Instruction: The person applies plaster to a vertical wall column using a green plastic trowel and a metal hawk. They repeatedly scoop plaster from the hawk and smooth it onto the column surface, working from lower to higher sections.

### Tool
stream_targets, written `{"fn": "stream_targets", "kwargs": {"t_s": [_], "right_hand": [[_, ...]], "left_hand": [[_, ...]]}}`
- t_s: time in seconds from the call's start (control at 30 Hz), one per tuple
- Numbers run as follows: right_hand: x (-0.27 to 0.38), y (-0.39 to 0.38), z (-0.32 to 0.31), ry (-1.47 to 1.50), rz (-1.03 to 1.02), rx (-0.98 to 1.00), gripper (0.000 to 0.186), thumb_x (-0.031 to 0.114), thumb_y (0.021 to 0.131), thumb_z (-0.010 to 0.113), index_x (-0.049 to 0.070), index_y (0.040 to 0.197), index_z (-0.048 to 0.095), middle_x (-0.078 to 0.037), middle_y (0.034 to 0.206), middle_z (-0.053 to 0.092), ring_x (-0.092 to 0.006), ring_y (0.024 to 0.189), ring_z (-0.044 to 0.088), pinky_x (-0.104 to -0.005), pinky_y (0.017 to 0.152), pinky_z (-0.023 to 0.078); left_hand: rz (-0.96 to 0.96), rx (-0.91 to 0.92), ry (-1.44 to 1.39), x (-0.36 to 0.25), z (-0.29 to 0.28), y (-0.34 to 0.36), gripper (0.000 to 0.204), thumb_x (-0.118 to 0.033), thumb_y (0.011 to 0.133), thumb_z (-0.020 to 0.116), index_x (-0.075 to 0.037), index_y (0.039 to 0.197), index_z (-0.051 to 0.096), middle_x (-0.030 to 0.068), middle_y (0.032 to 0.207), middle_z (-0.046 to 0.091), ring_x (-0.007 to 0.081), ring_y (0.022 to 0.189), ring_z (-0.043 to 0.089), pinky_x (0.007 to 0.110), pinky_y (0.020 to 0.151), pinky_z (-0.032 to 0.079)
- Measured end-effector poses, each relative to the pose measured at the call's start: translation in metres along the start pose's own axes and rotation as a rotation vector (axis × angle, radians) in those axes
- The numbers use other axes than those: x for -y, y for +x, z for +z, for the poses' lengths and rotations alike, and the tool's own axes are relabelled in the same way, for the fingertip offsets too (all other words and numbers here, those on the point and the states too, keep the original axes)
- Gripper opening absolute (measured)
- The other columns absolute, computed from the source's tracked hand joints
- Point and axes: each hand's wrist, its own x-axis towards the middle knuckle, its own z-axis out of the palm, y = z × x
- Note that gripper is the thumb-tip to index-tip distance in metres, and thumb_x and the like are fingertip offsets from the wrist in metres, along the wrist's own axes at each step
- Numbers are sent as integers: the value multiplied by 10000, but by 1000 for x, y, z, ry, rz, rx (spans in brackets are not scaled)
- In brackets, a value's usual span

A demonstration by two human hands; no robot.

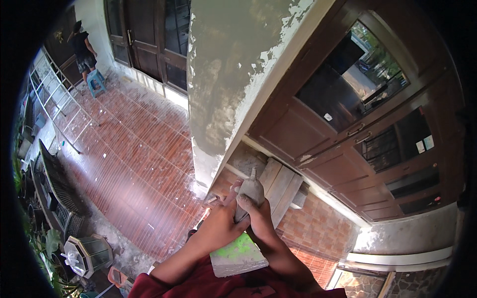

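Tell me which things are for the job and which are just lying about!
Probably for the job:
the grey-caked tool in the left hand and right hand
the green-and-grey board below them
maybe the patchy pillar

Seemingly just about:
the glass-sided lantern
the dark woven chair
the leafy plants

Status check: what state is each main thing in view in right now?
Left hand: closed on the dusty grey object.
Right hand: closed on the same object.
Green-and-grey slab: smeared with bright green.
Brown double doors: shut.
Pillar: patchy grey, ragged white edges.
Blue stool: upright.
Tiled floor: littered with white flecks.
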Motion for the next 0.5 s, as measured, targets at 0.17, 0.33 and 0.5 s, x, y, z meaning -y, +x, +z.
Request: {"fn": "stream_targets", "kwargs": {"t_s": [0.17,0.33,0.5], "right_hand": [[3,15,0,215,134,-219,279,142,900,644,31,1150,596,-64,1013,643,-149,841,628,-280,733,508],[2,11,-35,136,173,-25,428,133,812,692,26,1197,538,-84,978,619,-200,789,634,-326,704,527],[-16,-15,-47,263,323,116,501,24,766,697,4,1232,513,-86,987,617,-238,817,635,-359,644,556]], "left_hand": [[-217,-100,-692,29,3,-17,443,-181,922,630,20,1309,549,68,769,664,115,653,594,321,601,486],[-596,-354,-909,84,0,-65,302,-244,953,628,31,1078,650,69,821,681,125,663,634,259,590,492],[-840,-379,-1133,99,-1,-106,247,-237,972,594,-1,939,661,80,815,687,161,673,663,308,622,550]]}}
